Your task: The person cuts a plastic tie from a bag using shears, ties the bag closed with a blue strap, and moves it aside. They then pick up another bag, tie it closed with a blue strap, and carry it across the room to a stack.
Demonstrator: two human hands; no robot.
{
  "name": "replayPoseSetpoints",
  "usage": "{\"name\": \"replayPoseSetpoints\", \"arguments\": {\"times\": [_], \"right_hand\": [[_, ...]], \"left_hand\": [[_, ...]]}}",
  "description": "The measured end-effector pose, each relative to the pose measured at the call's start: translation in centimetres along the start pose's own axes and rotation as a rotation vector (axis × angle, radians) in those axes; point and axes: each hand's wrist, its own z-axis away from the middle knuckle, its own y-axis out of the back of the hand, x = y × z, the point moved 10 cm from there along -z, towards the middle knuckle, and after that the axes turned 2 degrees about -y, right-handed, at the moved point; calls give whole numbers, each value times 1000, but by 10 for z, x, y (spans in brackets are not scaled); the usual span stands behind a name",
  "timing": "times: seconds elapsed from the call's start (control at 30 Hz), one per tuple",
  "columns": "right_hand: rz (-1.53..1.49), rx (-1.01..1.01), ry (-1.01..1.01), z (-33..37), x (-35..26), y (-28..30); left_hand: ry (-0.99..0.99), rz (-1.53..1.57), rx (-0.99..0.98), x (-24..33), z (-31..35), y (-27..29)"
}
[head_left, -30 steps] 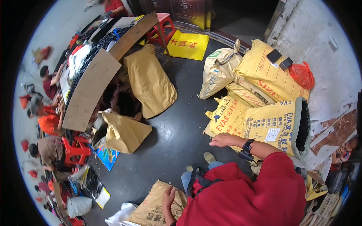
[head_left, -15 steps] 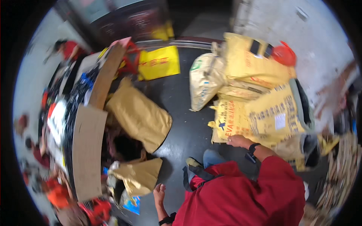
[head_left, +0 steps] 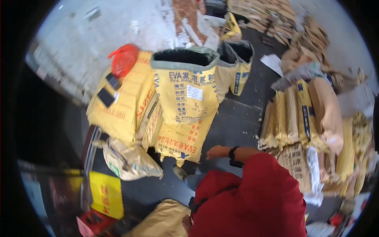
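My right hand (head_left: pixel 216 152) hangs with its fingers curled together and nothing in them, a dark band on its wrist. It is beside the lower corner of a yellow printed sack (head_left: pixel 179 140) lying on the floor; whether it touches the sack I cannot tell. On that sack stands an open-mouthed yellow sack (head_left: pixel 187 98) with a dark inside and a white label. At the lower edge, a small part of my left hand (head_left: pixel 186 224) shows next to a brown paper sack (head_left: pixel 162 219); its fingers are hidden.
Full yellow sacks (head_left: pixel 118 106) with a red plastic bag (head_left: pixel 124 61) on top stand at left, a whitish sack (head_left: pixel 128 160) before them. Another open sack (head_left: pixel 240 59) is behind. Flattened paper sacks (head_left: pixel 294 114) are stacked at right. A yellow sheet (head_left: pixel 106 195) is at lower left.
My view has swung to the right, so the sacks have shifted from right to centre and left. The workbench and people have left the view; the stacked flattened sacks have come in more fully.
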Motion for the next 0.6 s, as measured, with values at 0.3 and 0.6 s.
{"name": "replayPoseSetpoints", "arguments": {"times": [0.3, 0.6], "right_hand": [[-268, 122, -95, -58, -58, 19], [-547, 396, -657, -36, 3, 36]], "left_hand": [[257, 134, -73, -83, -103, 217], [189, 41, -220, -51, -227, 345]]}}
